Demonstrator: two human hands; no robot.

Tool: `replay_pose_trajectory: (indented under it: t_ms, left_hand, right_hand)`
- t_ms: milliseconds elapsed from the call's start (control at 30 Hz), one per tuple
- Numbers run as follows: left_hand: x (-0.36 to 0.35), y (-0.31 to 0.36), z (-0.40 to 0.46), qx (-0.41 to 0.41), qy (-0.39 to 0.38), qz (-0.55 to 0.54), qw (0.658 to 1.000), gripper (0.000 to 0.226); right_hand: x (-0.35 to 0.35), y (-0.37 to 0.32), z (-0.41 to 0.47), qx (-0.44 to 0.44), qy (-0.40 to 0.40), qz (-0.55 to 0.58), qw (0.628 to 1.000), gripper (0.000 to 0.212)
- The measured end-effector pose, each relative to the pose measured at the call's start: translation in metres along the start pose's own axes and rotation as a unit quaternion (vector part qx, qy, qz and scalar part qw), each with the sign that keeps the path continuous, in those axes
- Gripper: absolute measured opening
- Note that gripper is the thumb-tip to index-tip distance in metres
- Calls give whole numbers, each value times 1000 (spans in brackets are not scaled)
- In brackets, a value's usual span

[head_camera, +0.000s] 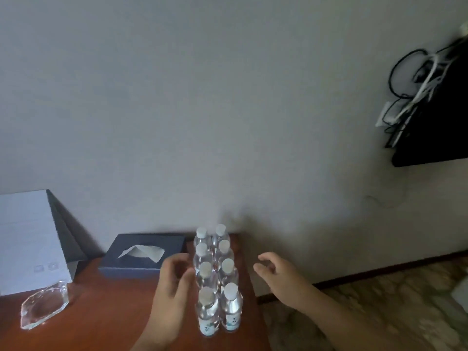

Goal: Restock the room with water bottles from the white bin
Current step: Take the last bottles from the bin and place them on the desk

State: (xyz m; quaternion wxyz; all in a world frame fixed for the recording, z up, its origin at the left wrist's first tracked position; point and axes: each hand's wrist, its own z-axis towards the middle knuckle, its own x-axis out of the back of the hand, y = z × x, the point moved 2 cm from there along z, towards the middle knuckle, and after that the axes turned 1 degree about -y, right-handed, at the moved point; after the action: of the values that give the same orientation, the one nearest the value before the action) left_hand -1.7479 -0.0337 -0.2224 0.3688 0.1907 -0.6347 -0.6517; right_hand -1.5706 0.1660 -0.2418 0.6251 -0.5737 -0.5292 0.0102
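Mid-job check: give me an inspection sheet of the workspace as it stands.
Surface: wooden table, against the wall.
Job's things: eight water bottles upright in two rows of four near the table's right edge; white bin not seen.
Clutter: tissue box, glass ashtray, white box.
Grippers: left hand and right hand flank the rows, holding nothing.
Cables: black and white cables tangled behind a wall-mounted black screen.
Surroundings: patterned carpet.

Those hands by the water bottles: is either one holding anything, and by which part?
Nothing is held. The left hand and right hand hover on either side of the water bottles on the table, fingers loosely curled.
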Motion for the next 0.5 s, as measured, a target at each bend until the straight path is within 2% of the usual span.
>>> replay_pose_trajectory:
  t_ms: [67, 133, 233, 300, 367, 500]
  left_hand:
    - [-29, 42, 12, -55, 12, -62, 997, 25]
    - [-77, 80, 21, -103, -13, -113, 988, 21]
    - [-162, 125, 26, -129, -91, -125, 980, 33]
    - [-221, 153, 18, -136, -164, -98, 972, 39]
    - [-281, 179, 6, -117, -224, -93, 963, 39]
    - [-397, 226, -34, -29, -343, -120, 931, 35]
  right_hand:
    - [30, 20, -15, -33, 17, 48, 998, 49]
    - [67, 43, -40, -58, 45, 63, 995, 48]
    - [133, 87, -87, -100, 130, 43, 986, 47]
    - [182, 120, -129, -139, 196, 62, 969, 38]
    - [233, 151, -179, -179, 277, 77, 941, 31]
    - [332, 211, -296, -238, 444, 137, 853, 35]
